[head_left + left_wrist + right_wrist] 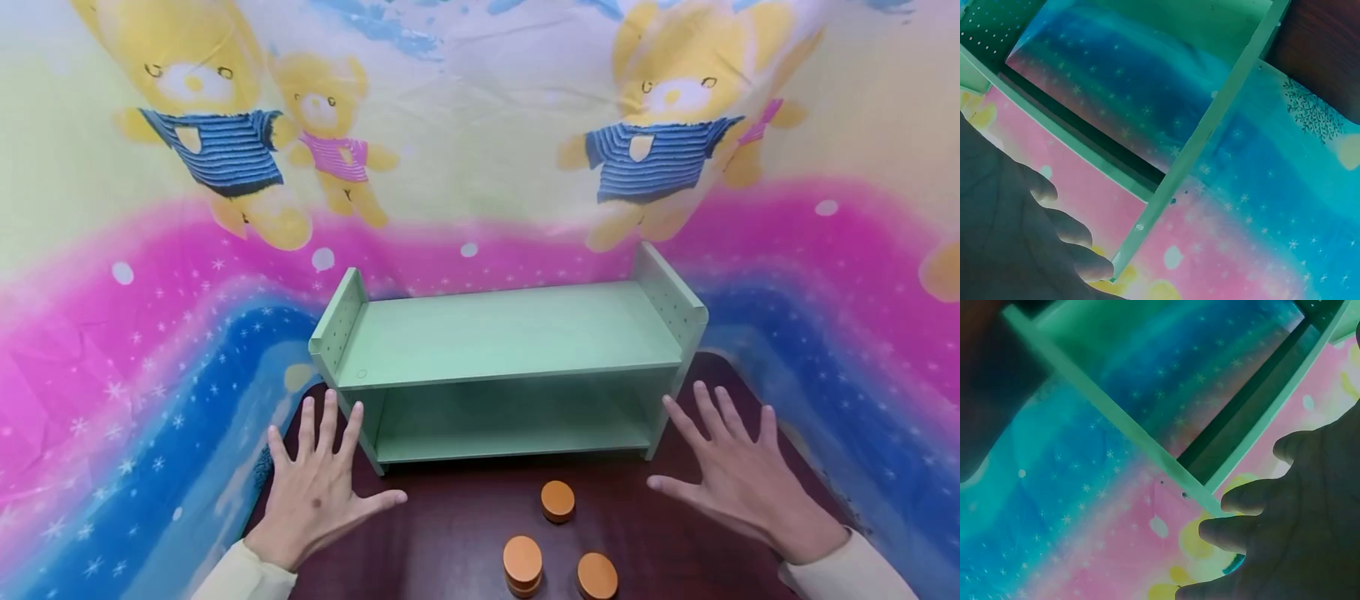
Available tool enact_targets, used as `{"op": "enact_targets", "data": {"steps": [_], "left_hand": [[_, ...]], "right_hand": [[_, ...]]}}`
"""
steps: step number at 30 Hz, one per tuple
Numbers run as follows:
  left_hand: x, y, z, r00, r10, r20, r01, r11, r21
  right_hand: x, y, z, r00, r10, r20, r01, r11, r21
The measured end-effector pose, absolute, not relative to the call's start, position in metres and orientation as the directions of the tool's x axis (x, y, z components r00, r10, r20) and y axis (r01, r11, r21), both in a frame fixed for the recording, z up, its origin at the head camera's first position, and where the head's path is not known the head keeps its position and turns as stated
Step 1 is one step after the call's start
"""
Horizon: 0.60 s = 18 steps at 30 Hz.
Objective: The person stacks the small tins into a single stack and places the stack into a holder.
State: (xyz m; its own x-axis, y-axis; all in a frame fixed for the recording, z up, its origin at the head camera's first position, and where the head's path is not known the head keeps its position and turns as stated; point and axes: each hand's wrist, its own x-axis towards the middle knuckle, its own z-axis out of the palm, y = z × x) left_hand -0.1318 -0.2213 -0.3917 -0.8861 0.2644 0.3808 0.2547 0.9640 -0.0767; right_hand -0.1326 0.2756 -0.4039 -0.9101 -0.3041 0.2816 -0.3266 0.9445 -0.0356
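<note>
A pale green two-tier shelf (pixel 502 333) with raised side panels stands at the back of the dark table, against the printed cloth. My left hand (pixel 315 483) is spread flat with fingers straight, near the shelf's front left corner, and holds nothing. On the other side my right hand (pixel 742 475) is spread the same way, by the front right corner, also holding nothing. Between the hands sit round orange-brown lidded pieces: one (pixel 557 500) closest to the shelf, another (pixel 522 560) nearer me, and a third (pixel 597 575) to its right. Both wrist views show spread fingers and the shelf's frame.
The dark brown tabletop (pixel 442 533) reaches under the shelf. A cloth printed with bears (pixel 465 167) hangs behind and wraps round both sides, bounding the space left and right. The shelf's lower tier (pixel 510 442) faces me, open at the front.
</note>
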Motion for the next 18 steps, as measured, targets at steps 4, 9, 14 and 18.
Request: {"op": "enact_targets", "data": {"steps": [4, 9, 14, 18], "left_hand": [[-0.131, -0.221, -0.394, -0.891, 0.257, 0.375, 0.249, 0.966, -0.072], [-0.131, -0.22, -0.398, -0.903, 0.257, 0.345, 0.253, 0.966, -0.058], [-0.132, -0.218, -0.401, -0.902, 0.266, 0.339, 0.263, 0.963, -0.055], [-0.132, -0.216, -0.404, -0.905, 0.276, 0.325, 0.277, 0.96, -0.045]], "right_hand": [[-0.132, 0.273, -0.406, -0.915, -0.304, 0.264, -0.326, 0.944, -0.045], [-0.132, 0.27, -0.41, -0.918, -0.303, 0.258, -0.327, 0.943, -0.057], [-0.129, 0.269, -0.412, -0.92, -0.304, 0.246, -0.332, 0.94, -0.08], [-0.127, 0.268, -0.415, -0.924, -0.302, 0.234, -0.331, 0.939, -0.096]]}}
